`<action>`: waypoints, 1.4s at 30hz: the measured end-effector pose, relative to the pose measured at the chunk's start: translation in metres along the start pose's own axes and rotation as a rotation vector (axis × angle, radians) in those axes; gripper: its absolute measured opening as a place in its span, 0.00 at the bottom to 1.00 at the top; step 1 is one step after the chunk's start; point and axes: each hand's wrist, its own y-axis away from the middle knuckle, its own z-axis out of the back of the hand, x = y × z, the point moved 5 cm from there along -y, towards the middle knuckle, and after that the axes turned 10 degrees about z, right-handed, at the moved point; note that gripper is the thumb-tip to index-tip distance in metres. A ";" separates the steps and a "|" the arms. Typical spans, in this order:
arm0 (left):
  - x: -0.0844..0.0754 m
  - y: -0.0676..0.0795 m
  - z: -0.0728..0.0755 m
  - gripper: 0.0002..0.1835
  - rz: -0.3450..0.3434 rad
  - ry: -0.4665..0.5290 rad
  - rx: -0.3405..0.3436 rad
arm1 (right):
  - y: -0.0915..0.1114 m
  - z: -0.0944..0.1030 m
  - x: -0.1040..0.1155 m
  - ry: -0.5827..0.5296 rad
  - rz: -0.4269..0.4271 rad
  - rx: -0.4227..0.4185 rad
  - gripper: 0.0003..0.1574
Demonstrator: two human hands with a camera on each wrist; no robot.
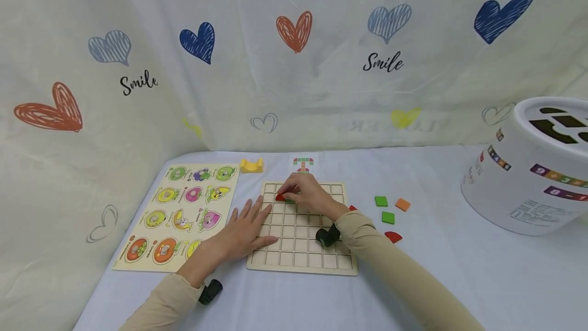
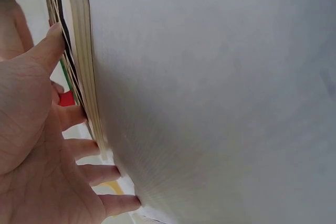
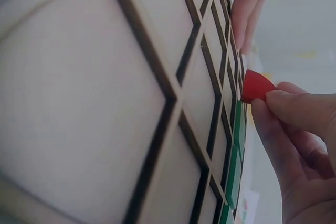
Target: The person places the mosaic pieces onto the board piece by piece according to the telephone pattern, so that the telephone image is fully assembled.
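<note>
My right hand (image 1: 310,195) pinches a red quarter-circle tile (image 3: 257,85) between thumb and fingertips, at the upper left of the wooden grid board (image 1: 298,249). In the right wrist view, the red tile stands tilted at the board's surface, right beside a row of green tiles (image 3: 236,129) set in the grid. Fingers spread and straight, my left hand (image 1: 243,231) rests along the board's left edge. The left wrist view shows its thumb and fingertips along the board's side. A small pattern card (image 1: 303,161) with a red, green and orange T shape lies behind the board.
Left of the grid board lies a fruit puzzle board (image 1: 181,206), with a yellow block (image 1: 251,166) near its far corner. On the right are loose green squares (image 1: 388,217), an orange square (image 1: 402,204) and red quarter-circles (image 1: 393,237). A white bucket (image 1: 519,183) stands at far right.
</note>
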 end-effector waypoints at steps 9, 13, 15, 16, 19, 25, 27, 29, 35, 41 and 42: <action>0.001 -0.001 -0.002 0.46 -0.006 -0.007 -0.001 | -0.005 -0.005 -0.001 0.061 0.034 0.067 0.08; 0.001 0.000 -0.002 0.45 -0.006 -0.005 -0.001 | -0.007 -0.007 0.000 0.104 0.025 0.107 0.09; 0.001 0.001 -0.002 0.45 -0.007 -0.001 -0.001 | -0.009 -0.008 0.000 0.126 0.014 0.123 0.09; 0.002 0.001 -0.002 0.45 -0.007 -0.002 -0.001 | -0.010 -0.008 0.001 0.138 0.012 0.132 0.09; 0.002 0.001 -0.002 0.45 -0.002 -0.002 0.001 | -0.011 -0.010 0.003 0.174 0.008 0.159 0.09; 0.003 0.001 -0.003 0.45 0.007 -0.009 0.002 | -0.014 -0.011 0.006 0.227 0.027 0.209 0.09; 0.003 0.001 -0.002 0.45 0.006 -0.009 0.002 | -0.014 -0.012 0.007 0.249 0.035 0.224 0.10; 0.002 0.001 -0.002 0.45 0.004 -0.008 0.001 | -0.015 -0.012 0.008 0.266 0.047 0.234 0.10; 0.001 0.000 -0.001 0.45 0.001 -0.005 0.000 | -0.014 -0.011 0.008 0.277 0.074 0.238 0.10; 0.001 -0.002 -0.002 0.45 -0.002 -0.010 -0.002 | -0.015 -0.012 0.008 0.290 0.097 0.246 0.08; 0.002 -0.002 -0.003 0.45 -0.002 -0.013 -0.002 | -0.015 -0.012 0.009 0.293 0.099 0.247 0.08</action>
